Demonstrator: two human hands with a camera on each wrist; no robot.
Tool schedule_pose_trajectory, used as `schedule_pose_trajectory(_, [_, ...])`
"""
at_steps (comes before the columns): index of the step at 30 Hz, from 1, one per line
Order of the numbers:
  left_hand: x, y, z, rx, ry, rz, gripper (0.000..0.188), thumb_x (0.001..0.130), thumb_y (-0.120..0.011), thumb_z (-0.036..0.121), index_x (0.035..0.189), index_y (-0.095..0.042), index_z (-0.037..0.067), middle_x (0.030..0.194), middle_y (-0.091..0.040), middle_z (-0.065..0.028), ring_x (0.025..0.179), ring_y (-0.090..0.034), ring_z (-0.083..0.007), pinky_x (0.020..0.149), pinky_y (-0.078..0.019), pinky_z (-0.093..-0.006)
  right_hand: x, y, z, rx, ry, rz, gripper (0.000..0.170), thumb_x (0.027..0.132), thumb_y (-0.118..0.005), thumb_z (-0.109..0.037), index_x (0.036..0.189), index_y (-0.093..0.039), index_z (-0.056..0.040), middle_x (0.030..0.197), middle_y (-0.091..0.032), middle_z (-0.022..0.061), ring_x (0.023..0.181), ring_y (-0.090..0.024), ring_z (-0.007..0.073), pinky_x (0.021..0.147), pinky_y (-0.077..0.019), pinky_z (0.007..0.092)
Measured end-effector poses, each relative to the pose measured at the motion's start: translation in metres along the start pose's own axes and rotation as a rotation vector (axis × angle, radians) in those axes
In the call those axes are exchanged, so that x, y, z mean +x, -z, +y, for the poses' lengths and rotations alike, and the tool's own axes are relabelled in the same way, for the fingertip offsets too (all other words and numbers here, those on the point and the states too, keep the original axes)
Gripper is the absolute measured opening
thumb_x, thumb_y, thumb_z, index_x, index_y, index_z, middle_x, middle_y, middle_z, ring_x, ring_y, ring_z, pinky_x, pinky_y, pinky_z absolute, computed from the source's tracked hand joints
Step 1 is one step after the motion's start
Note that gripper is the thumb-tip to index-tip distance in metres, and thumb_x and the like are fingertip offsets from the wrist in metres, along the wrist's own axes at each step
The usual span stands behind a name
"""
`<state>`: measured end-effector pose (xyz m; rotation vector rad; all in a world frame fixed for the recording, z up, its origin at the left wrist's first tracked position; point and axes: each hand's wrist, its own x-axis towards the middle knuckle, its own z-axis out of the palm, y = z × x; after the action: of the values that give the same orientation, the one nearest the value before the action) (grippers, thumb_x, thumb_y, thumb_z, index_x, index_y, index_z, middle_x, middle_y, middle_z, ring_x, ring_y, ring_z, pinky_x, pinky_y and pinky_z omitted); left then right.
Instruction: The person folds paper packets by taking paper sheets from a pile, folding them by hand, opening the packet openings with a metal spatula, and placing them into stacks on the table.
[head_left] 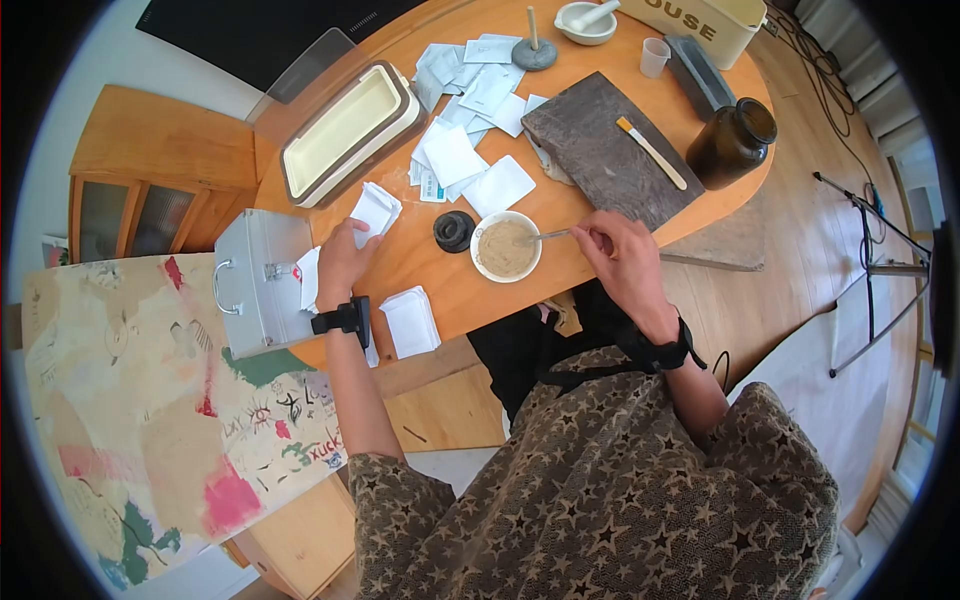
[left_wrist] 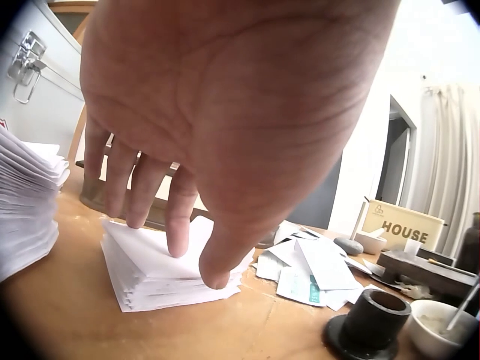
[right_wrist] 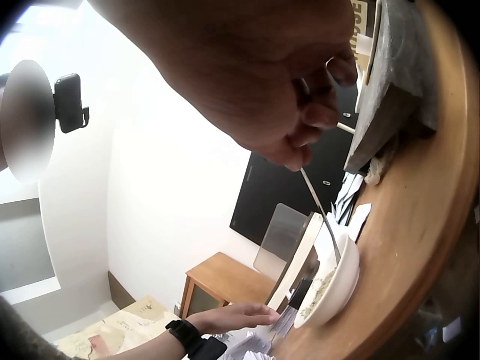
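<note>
My right hand (head_left: 625, 262) pinches the thin handle of a metal spoon (head_left: 553, 235) between thumb and fingers. Its far end is hidden in beige powder inside a white bowl (head_left: 480, 265) near the table's front edge. My left hand (head_left: 345, 262) reaches over a stack of white paper sheets (head_left: 377, 208). In the left wrist view its fairly straight fingers (left_wrist: 180, 217) come down on top of that stack (left_wrist: 142, 277), the thumb at its near side. A second paper stack (head_left: 410, 322) lies nearer the front edge. A small black pot-like piece (head_left: 454, 231) stands beside the bowl.
White and pale-blue packets (head_left: 465, 150) lie scattered behind the bowl. To the right are a dark board (head_left: 590, 130) with a brush (head_left: 650, 152) on it and a brown glass jar (head_left: 715, 150). A cream trough (head_left: 350, 135) and a silver case (head_left: 262, 290) stand left.
</note>
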<state>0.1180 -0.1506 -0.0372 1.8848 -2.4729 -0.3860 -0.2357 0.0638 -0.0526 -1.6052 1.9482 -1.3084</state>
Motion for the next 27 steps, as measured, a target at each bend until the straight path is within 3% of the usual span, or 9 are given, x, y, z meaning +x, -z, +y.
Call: schedule_pose_trajectory(27, [0.0052,-0.0033,0.0006,0.077,0.040,0.040,0.042,0.083,-0.081,0.030,0.116,-0.062,0.010,0.119,-0.069,-0.0163,0.111,-0.066,-0.0357,0.096,-0.0499,-0.0442,0.0028,0.0017,-0.0032,-0.050,0.071,-0.025,0.011,0.092,-0.073,-0.017,0.086,-0.068,-0.0099,0.069,-0.057,0.0023,0.059,-0.056,0.0208,0.063,-0.0391,0.0348])
